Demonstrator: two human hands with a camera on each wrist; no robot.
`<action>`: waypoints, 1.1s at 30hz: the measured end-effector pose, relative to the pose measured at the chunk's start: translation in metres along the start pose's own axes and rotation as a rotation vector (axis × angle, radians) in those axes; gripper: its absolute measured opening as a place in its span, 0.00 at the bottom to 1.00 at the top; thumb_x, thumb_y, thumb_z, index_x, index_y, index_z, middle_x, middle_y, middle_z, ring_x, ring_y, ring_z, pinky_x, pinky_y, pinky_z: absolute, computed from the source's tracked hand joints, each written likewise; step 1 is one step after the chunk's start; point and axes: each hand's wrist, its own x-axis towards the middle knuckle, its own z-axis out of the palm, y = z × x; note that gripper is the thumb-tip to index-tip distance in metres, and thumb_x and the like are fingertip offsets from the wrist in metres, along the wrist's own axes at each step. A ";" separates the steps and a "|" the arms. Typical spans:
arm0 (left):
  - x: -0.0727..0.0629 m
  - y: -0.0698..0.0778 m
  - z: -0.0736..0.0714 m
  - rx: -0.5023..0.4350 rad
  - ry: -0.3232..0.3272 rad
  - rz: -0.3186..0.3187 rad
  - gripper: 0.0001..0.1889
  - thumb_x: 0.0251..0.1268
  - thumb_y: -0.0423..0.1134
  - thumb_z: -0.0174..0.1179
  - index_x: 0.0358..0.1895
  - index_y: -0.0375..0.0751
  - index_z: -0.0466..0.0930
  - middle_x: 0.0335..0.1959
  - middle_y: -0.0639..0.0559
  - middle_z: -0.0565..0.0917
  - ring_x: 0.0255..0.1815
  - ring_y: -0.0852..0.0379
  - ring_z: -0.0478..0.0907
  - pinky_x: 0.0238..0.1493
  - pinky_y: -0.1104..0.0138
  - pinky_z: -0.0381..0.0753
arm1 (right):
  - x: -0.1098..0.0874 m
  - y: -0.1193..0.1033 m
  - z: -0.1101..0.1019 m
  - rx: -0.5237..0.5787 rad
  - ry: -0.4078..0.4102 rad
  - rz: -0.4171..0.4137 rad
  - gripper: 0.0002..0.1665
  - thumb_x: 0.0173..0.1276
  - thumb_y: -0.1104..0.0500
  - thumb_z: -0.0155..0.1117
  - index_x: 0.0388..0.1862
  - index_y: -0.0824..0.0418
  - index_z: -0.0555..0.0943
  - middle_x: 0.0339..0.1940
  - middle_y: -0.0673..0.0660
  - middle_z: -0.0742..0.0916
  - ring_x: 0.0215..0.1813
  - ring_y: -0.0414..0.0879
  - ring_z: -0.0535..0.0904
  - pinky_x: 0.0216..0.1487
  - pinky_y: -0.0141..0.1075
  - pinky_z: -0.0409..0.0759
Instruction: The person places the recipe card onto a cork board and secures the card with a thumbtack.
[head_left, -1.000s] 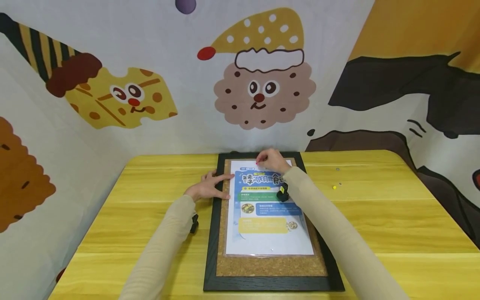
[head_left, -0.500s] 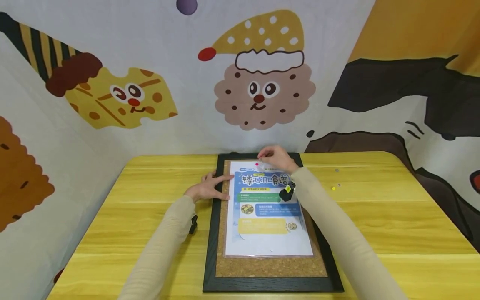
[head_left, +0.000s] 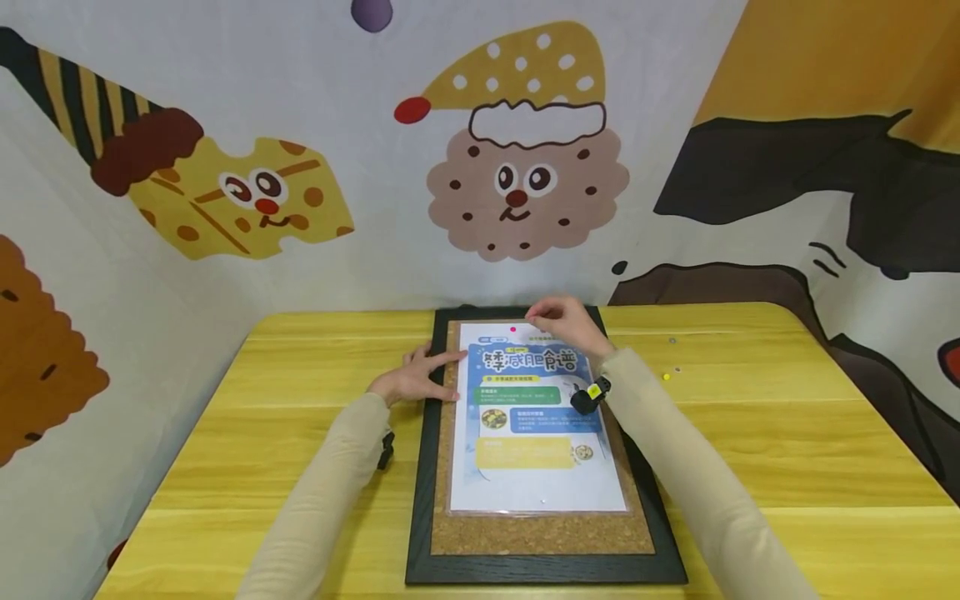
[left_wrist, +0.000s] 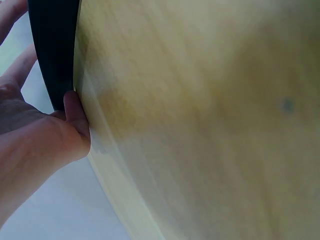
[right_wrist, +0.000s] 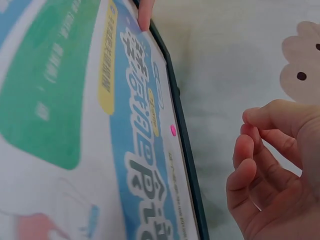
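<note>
A yellow tack (head_left: 666, 377) lies near-right of the right hand (head_left: 570, 323) — the closer, fingers loosely curled, empty; left hand (head_left: 412, 374), fingers apart, rests across the frame (head_left: 423, 500).

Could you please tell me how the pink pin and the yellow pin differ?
The pink pin sits on the poster, near its top edge, while the yellow pin lies on the table. The pink pin is close to the right hand; the yellow pin is farther from it. Both look small and brightly coloured.
</note>
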 end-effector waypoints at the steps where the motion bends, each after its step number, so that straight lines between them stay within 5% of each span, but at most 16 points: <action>1: 0.000 0.000 0.000 0.002 0.001 -0.002 0.43 0.58 0.49 0.69 0.76 0.56 0.56 0.76 0.33 0.32 0.73 0.30 0.28 0.64 0.33 0.46 | -0.002 0.002 0.000 0.014 -0.001 0.002 0.11 0.69 0.62 0.63 0.46 0.68 0.83 0.43 0.58 0.84 0.43 0.52 0.77 0.46 0.43 0.75; 10: 0.001 0.001 0.002 -0.008 -0.011 -0.014 0.44 0.58 0.49 0.69 0.76 0.57 0.56 0.76 0.34 0.31 0.74 0.31 0.27 0.64 0.33 0.45 | -0.023 0.010 -0.001 0.005 -0.003 0.050 0.13 0.68 0.58 0.65 0.48 0.63 0.84 0.45 0.55 0.84 0.40 0.53 0.75 0.44 0.42 0.71; 20: -0.004 0.004 -0.001 -0.022 -0.023 -0.015 0.43 0.59 0.48 0.68 0.77 0.57 0.55 0.76 0.35 0.30 0.73 0.31 0.26 0.64 0.32 0.44 | -0.043 0.017 -0.007 -0.016 -0.022 -0.039 0.10 0.66 0.62 0.67 0.44 0.65 0.85 0.46 0.57 0.84 0.39 0.54 0.76 0.42 0.42 0.72; 33: -0.001 0.002 0.002 -0.025 -0.001 -0.022 0.44 0.58 0.48 0.69 0.76 0.57 0.56 0.77 0.35 0.31 0.74 0.31 0.26 0.64 0.32 0.43 | -0.071 0.015 -0.034 0.025 -0.053 0.038 0.15 0.69 0.63 0.62 0.50 0.71 0.81 0.48 0.64 0.82 0.42 0.56 0.74 0.42 0.38 0.74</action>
